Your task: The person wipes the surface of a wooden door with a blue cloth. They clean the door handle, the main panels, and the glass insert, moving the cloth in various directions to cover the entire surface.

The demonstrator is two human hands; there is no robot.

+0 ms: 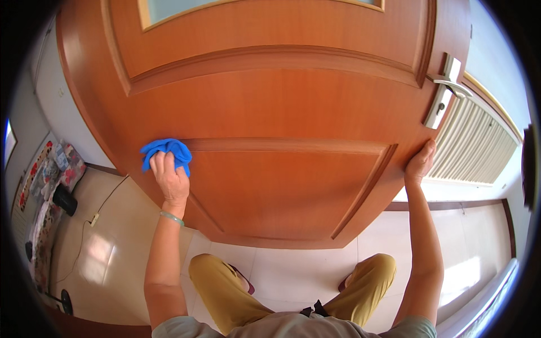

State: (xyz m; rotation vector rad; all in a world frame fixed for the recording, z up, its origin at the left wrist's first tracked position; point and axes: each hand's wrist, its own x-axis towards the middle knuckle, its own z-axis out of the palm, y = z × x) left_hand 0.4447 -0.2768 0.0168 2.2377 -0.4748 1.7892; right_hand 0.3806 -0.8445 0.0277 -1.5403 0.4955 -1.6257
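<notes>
A brown wooden panel door (279, 105) stands in front of me, with a glass pane (177, 8) near the top of the view. My left hand (171, 179) holds a bunched blue cloth (169, 148) against the door, at the upper left corner of its lower raised panel (279, 190). On the opposite side, my right hand (419, 162) grips the door's free edge, its fingers partly hidden behind it. A silver lever handle (450, 82) on a long lock plate (435, 112) sits just above that hand. A pale green bangle circles my left wrist.
At far left is a floral-covered sofa (40, 236) with a dark bin (65, 200) beside it. A power strip (95, 219) and its cable lie on the tiled floor (127, 245). Behind the door's right edge is a pleated cream curtain (473, 141). A dark stand base (66, 301) is at lower left.
</notes>
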